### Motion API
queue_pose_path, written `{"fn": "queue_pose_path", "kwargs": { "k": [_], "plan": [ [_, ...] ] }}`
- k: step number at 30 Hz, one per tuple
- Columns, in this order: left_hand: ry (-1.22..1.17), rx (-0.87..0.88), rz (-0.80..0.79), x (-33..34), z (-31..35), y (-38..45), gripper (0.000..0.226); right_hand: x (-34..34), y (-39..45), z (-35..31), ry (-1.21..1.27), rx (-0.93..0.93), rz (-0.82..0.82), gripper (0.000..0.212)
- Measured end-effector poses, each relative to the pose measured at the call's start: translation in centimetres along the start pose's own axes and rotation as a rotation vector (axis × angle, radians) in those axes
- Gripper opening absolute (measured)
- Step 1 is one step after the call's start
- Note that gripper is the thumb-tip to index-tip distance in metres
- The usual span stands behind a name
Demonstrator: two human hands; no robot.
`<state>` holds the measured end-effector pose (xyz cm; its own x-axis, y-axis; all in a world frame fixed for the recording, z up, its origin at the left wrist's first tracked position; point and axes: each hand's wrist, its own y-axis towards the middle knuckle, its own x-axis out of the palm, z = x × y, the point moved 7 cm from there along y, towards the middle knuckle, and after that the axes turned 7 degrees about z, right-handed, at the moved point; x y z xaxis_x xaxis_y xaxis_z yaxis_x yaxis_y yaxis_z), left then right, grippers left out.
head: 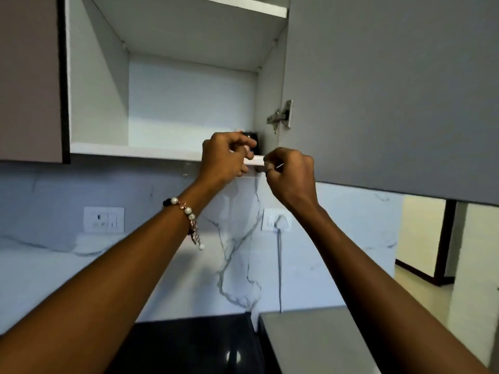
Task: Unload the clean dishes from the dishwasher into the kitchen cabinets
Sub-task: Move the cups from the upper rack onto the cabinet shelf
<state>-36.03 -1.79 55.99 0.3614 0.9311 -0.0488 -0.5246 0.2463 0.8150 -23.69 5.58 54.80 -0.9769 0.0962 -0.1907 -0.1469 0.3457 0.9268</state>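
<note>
An upper cabinet stands open, and its lower shelf [140,151] is white and mostly bare. A small dark object [253,141] stands at the shelf's back right corner, half hidden by my left hand. My left hand [225,157] is at the shelf's front right edge with its fingers curled; what it holds, if anything, is hidden. My right hand [290,174] is just right of it, below the shelf edge, with its fingers pinched on a thin silvery metal piece [278,166]. Only a short tip of that piece shows.
The open grey cabinet door [391,90] hangs to the right, its hinge [282,116] close above my right hand. A second shelf [243,6] sits higher up. Below are a marble backsplash with two switch plates [104,220], a dark counter [194,344] and a grey appliance top [310,338].
</note>
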Motion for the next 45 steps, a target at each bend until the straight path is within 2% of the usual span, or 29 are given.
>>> {"fn": "queue_pose_path", "kwargs": {
  "k": [4,7,16,19,22,27,32,36,39,42,45],
  "plan": [
    [-0.145,-0.175,0.042,1.5,0.9,-9.9,0.018,-6.7,-7.7,1.9,0.095,0.072,-0.030,0.018],
    [-0.219,-0.285,-0.023,4.6,1.7,-17.7,0.018,-11.8,-13.3,4.3,0.053,0.142,-0.084,0.017],
    [-0.412,-0.671,-0.503,17.1,4.0,-43.6,0.022,-29.8,-32.3,13.9,-0.316,0.562,-0.029,0.019],
    [-0.389,-0.731,-0.724,20.6,4.6,-52.5,0.021,-36.1,-39.6,15.9,-0.512,0.694,-0.015,0.015],
    [-0.312,-0.763,-0.888,22.9,4.6,-59.9,0.018,-41.4,-46.9,17.7,-0.579,0.876,0.005,0.013],
    [-0.173,-0.717,-1.116,27.6,3.8,-68.6,0.017,-48.2,-56.3,22.7,-0.620,1.167,0.087,0.016],
    [0.047,-0.647,-1.295,33.7,0.2,-76.3,0.025,-49.7,-64.0,30.5,-0.664,1.353,-0.057,0.016],
    [0.234,-0.479,-1.354,39.8,-1.4,-80.1,0.024,-50.1,-70.4,37.3,-0.691,1.500,-0.188,0.019],
    [0.298,-0.433,-1.407,45.0,-3.3,-83.7,0.036,-50.0,-73.9,41.6,-0.679,1.613,-0.274,0.029],
    [0.398,-0.361,-1.498,48.8,-5.1,-87.0,0.067,-48.8,-77.2,45.3,-0.639,1.675,-0.345,0.043],
    [0.552,-0.215,-1.594,51.5,-6.7,-89.8,0.090,-46.6,-79.8,47.9,-0.669,1.655,-0.495,0.057]
  ]
}}
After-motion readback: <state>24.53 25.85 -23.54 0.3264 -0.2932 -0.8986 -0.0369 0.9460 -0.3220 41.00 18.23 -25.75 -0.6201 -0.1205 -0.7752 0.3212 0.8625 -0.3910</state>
